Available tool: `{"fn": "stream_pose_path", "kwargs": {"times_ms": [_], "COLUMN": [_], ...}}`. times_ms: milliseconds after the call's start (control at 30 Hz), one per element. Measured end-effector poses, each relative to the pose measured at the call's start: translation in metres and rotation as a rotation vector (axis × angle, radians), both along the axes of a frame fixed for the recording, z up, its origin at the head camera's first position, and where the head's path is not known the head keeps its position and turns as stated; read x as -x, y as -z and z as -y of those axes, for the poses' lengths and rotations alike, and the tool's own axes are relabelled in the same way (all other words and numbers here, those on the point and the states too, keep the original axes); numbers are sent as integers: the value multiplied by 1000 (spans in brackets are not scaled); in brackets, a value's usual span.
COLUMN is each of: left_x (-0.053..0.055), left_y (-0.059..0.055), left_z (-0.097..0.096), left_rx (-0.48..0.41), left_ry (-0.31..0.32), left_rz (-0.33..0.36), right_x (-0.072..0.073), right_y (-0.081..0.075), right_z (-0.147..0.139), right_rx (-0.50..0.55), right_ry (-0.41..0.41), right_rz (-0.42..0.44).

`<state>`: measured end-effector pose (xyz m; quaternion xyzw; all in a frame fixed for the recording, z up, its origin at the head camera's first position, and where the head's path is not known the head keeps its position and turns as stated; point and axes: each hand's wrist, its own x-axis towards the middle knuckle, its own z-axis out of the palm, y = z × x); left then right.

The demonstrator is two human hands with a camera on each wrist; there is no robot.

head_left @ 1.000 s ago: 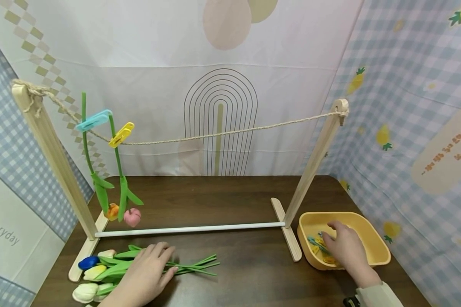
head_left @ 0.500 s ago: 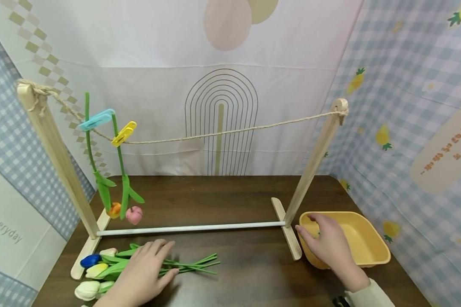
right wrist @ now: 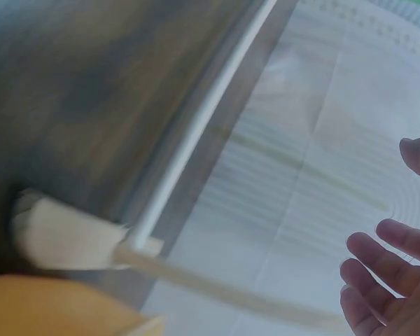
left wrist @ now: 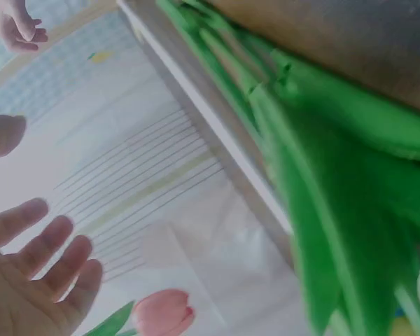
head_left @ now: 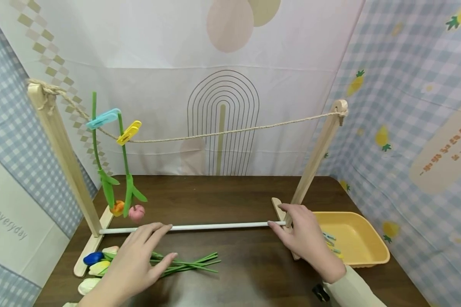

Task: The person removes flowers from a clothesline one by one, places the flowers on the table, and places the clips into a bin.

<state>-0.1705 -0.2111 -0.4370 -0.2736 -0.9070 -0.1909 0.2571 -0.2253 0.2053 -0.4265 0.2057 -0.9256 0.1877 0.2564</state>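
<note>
My left hand [head_left: 136, 258] hovers over a bunch of artificial tulips, fingers loosely spread and nothing in them. Green stems [head_left: 194, 266] stick out to its right; a blue tulip head [head_left: 93, 258] and a yellow one [head_left: 99, 268] show to its left. In the left wrist view, green leaves [left wrist: 322, 161] lie beside the raised hand. My right hand [head_left: 305, 238], also holding nothing, is in front of the rack's right post [head_left: 318, 153], left of the yellow basin [head_left: 369, 238]. Its fingers [right wrist: 378, 262] are relaxed in the right wrist view. Several clothespins [head_left: 332, 247] lie in the basin, partly hidden.
A twine line [head_left: 223, 133] spans the wooden posts. From it, a blue clothespin [head_left: 103, 119] and a yellow clothespin [head_left: 129, 133] hold an orange tulip [head_left: 117, 208] and a pink tulip [head_left: 137, 212] upside down. A white rod [head_left: 215, 226] joins the posts low down.
My right hand has come out of the basin and moved left, with nothing in its fingers. My left hand has lifted off the tulip bunch. The view has shifted slightly.
</note>
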Motion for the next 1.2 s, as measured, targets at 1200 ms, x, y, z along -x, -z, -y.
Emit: {"fn": "stream_pose_path", "kwargs": {"times_ms": [1200], "left_x": [43], "left_y": [-93], "left_z": [25], "left_rx": [-507], "left_ry": [-112], "left_rz": [-223], "right_x": [24], "right_y": [-128], "right_z": [144], "right_rx": [9], "right_ry": [-416], "right_rz": [-461]}}
